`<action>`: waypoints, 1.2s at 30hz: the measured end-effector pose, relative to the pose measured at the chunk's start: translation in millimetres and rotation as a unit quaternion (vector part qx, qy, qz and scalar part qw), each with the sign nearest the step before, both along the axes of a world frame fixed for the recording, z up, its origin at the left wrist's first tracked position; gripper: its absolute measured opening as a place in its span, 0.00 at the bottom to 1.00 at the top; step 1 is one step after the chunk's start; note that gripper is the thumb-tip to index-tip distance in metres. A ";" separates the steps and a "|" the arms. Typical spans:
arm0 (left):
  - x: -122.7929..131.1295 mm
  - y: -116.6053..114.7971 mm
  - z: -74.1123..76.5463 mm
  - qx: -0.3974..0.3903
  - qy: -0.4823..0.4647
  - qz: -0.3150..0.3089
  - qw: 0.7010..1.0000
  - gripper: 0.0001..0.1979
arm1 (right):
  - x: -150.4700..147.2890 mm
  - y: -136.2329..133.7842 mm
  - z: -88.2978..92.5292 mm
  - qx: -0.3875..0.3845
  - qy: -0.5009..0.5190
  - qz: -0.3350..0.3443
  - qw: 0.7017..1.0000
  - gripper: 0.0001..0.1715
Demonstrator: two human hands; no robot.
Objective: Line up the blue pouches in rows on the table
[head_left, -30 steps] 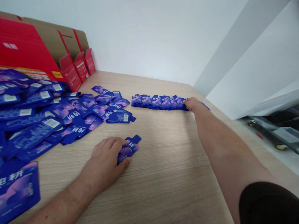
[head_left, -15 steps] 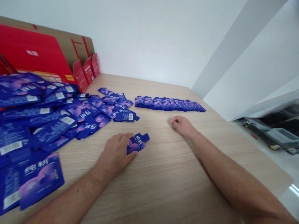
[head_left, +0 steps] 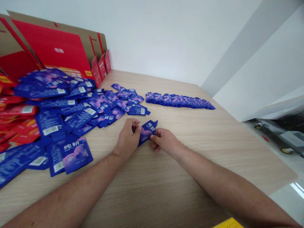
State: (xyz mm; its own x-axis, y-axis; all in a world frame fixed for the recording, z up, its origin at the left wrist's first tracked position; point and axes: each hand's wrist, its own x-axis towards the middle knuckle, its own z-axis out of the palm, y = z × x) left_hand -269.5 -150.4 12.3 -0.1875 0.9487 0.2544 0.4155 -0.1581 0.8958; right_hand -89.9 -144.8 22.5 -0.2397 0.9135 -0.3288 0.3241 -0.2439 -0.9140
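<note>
A blue-purple pouch [head_left: 147, 131] with white lettering is held tilted just over the table, its printed face toward me. My left hand [head_left: 129, 134] pinches its left edge between thumb and fingers. On its lower right side, my right hand [head_left: 165, 141] grips it with thumb and fingertips. Beyond my hands, a long row of overlapping pouches [head_left: 179, 100] of the same kind lies on the table. To the left spreads a loose heap of blue pouches [head_left: 80, 117], some with barcodes up.
Red cardboard boxes [head_left: 52, 47], open at the top, stand against the wall at the back left. Red pouches [head_left: 23, 129] lie at the far left. A yellow object [head_left: 229, 223] shows at the bottom edge. The wooden table [head_left: 201, 180] ends at the right.
My right hand has come left from near the row and taken hold of the pouch. The pouch, flat under my left hand before, is now lifted and tilted. The view has shifted left.
</note>
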 end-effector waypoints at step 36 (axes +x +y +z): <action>1.3 -6.4 -8.4 -0.042 -0.072 -0.101 0.991 0.18 | 298.7 222.9 25.9 0.193 -0.259 -0.370 0.871 0.07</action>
State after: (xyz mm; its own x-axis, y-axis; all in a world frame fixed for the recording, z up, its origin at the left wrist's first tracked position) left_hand -268.2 -156.8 3.9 -0.0195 0.9872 0.1584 0.2504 -0.1485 0.9567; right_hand 208.8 78.1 48.3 0.5509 0.8214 0.1477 0.6024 -0.2688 -0.7516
